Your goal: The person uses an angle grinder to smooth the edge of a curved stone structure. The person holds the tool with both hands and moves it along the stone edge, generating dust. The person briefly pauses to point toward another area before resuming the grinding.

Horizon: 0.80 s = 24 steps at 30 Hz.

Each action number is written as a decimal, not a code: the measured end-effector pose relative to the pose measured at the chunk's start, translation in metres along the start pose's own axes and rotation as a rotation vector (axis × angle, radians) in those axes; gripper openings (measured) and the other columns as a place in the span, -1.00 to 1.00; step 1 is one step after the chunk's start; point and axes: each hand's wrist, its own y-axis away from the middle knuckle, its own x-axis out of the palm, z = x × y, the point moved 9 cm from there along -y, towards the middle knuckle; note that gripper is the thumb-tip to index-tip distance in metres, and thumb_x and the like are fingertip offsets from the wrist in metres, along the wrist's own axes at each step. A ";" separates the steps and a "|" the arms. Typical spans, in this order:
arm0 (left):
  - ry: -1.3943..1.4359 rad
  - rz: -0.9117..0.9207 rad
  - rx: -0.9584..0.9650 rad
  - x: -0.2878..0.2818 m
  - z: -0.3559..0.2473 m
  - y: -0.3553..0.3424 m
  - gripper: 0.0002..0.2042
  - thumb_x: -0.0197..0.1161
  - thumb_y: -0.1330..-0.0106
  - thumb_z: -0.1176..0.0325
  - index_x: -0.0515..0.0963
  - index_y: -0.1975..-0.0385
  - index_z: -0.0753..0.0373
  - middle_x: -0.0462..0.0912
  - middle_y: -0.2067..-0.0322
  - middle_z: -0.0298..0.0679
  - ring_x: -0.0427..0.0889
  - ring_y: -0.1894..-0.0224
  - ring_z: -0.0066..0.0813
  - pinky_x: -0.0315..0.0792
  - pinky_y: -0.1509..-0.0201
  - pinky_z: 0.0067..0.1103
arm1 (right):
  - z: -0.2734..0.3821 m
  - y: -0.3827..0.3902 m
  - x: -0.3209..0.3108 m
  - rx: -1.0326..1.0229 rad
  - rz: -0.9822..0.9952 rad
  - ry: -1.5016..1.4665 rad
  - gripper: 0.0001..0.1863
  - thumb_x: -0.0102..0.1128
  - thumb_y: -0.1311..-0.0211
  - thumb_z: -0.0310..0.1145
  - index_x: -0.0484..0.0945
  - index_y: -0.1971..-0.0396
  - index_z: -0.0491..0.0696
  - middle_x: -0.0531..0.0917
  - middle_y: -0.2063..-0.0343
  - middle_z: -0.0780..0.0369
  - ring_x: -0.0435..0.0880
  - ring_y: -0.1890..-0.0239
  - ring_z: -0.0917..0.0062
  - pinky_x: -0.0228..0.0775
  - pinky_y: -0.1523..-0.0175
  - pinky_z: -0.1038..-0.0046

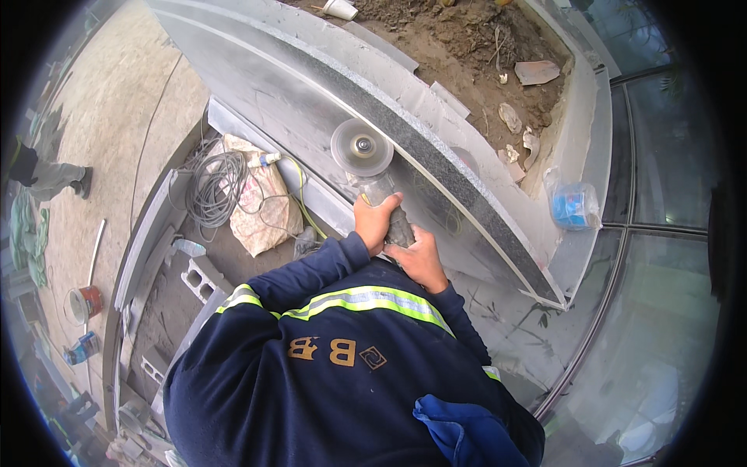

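Both my hands hold an angle grinder [383, 189], its dusty grey body pointing away from me. My left hand [375, 220] wraps round the body near the head, thumb on top. Farther back, my right hand [421, 258] grips the rear of the body. At the front, a round disc [362, 148] looks blurred and see-through, close to the edge of a curved stone-topped wall [436, 173]. Whether the disc touches the stone I cannot tell.
Left of the wall lie a coil of grey cable [220, 189] and a stained sack [263, 204]. A concrete block [204, 279] stands nearer me. Beyond the wall is a soil bed [467, 54], with a plastic-wrapped blue package [574, 207] on its ledge. A person [47, 175] stands far left.
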 end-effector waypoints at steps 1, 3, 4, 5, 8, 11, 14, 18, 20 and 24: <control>-0.001 0.001 0.001 0.000 -0.002 -0.001 -0.75 0.42 -0.29 0.43 0.51 0.14 0.30 0.62 0.39 -0.21 0.70 0.44 -0.31 0.62 0.35 -0.39 | 0.002 -0.002 0.001 -0.014 0.007 0.016 -0.64 0.50 -0.06 -0.44 0.62 0.17 -0.30 0.74 0.34 0.22 0.66 0.29 0.62 0.53 0.15 0.46; 0.009 -0.002 0.009 0.000 -0.007 -0.005 -0.75 0.42 -0.29 0.43 0.51 0.15 0.30 0.62 0.39 -0.22 0.70 0.44 -0.32 0.62 0.36 -0.39 | 0.006 -0.006 0.002 -0.014 0.012 0.032 -0.65 0.49 -0.07 -0.44 0.63 0.18 -0.30 0.74 0.35 0.23 0.66 0.29 0.63 0.52 0.16 0.46; 0.014 -0.004 0.013 0.000 -0.010 -0.007 -0.75 0.43 -0.29 0.43 0.51 0.15 0.30 0.61 0.39 -0.22 0.70 0.44 -0.32 0.62 0.36 -0.39 | 0.010 -0.010 0.003 -0.001 0.010 0.032 -0.66 0.50 -0.06 -0.42 0.62 0.22 -0.29 0.73 0.38 0.22 0.65 0.31 0.62 0.52 0.17 0.44; 0.020 0.001 0.015 -0.001 -0.013 -0.011 -0.75 0.43 -0.29 0.42 0.51 0.15 0.30 0.61 0.39 -0.22 0.69 0.45 -0.32 0.62 0.36 -0.39 | 0.012 -0.013 0.004 0.012 0.008 0.032 -0.67 0.50 -0.06 -0.39 0.61 0.27 -0.28 0.72 0.42 0.22 0.64 0.33 0.62 0.52 0.19 0.42; 0.025 0.003 0.018 -0.002 -0.019 -0.020 -0.76 0.42 -0.29 0.42 0.51 0.15 0.31 0.61 0.38 -0.22 0.69 0.45 -0.32 0.62 0.36 -0.39 | 0.008 -0.022 0.008 0.102 0.051 0.016 -0.68 0.50 -0.06 -0.40 0.61 0.28 -0.28 0.71 0.43 0.23 0.64 0.34 0.62 0.51 0.20 0.42; 0.019 -0.003 -0.001 -0.001 -0.013 -0.018 -0.72 0.43 -0.28 0.43 0.51 0.09 0.32 0.63 0.33 -0.21 0.68 0.40 -0.35 0.61 0.31 -0.39 | 0.018 -0.017 0.006 0.041 0.028 -0.001 -0.69 0.50 -0.06 -0.40 0.60 0.29 -0.28 0.70 0.44 0.24 0.63 0.35 0.63 0.50 0.21 0.42; 0.023 -0.004 -0.015 0.001 -0.004 -0.010 -0.67 0.44 -0.27 0.44 0.51 0.04 0.34 0.66 0.28 -0.20 0.68 0.35 -0.38 0.60 0.26 -0.40 | 0.010 -0.008 0.001 -0.005 0.015 -0.025 -0.72 0.50 -0.09 -0.45 0.62 0.25 -0.24 0.66 0.48 0.34 0.54 0.49 0.76 0.37 0.41 0.56; 0.014 -0.015 0.024 0.005 0.007 0.005 -0.76 0.42 -0.29 0.42 0.51 0.15 0.30 0.60 0.39 -0.22 0.69 0.45 -0.32 0.62 0.36 -0.37 | 0.007 0.006 -0.009 -0.037 0.016 0.017 -0.68 0.49 -0.08 -0.44 0.63 0.21 -0.26 0.71 0.41 0.26 0.62 0.37 0.67 0.48 0.25 0.49; 0.018 -0.008 0.019 0.008 0.014 0.013 -0.75 0.42 -0.29 0.43 0.50 0.14 0.30 0.60 0.37 -0.22 0.69 0.44 -0.32 0.62 0.35 -0.37 | 0.004 0.014 -0.014 -0.108 0.001 0.043 -0.66 0.50 -0.06 -0.40 0.62 0.23 -0.27 0.75 0.38 0.18 0.68 0.30 0.57 0.54 0.15 0.39; 0.027 0.003 -0.021 0.015 0.030 0.029 -0.73 0.42 -0.28 0.43 0.48 0.12 0.29 0.59 0.36 -0.22 0.68 0.43 -0.32 0.63 0.34 -0.37 | -0.017 0.032 -0.024 -0.003 0.005 0.027 -0.61 0.50 -0.05 -0.39 0.62 0.16 -0.28 0.76 0.34 0.15 0.71 0.28 0.53 0.55 0.10 0.38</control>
